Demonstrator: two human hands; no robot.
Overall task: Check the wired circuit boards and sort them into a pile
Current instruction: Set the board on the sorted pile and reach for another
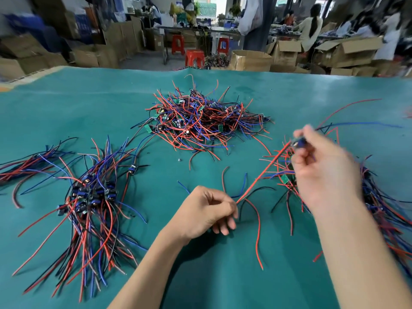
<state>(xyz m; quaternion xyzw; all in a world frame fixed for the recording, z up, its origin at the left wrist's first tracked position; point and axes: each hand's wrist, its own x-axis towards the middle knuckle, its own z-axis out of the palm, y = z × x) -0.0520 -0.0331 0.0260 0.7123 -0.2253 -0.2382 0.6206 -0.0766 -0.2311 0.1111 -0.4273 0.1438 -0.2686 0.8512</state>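
My right hand (323, 168) is raised at the right and pinches a small wired circuit board (299, 142); the hand is blurred. A red wire (263, 172) runs taut from that board down to my left hand (208, 210), whose fingertips pinch its end low over the table. A tangled heap of wired boards (205, 121) lies in the middle of the green table (89, 103). A laid-out pile of boards with their wires running toward me (91, 195) sits at the left. More wired boards (379, 206) lie under and beyond my right arm.
A few loose red, blue and black wires (256, 219) lie between my hands. Another bundle of wires (26, 168) lies at the far left edge. Beyond the table stand cardboard boxes (249, 60), red stools (194, 58) and seated people at benches.
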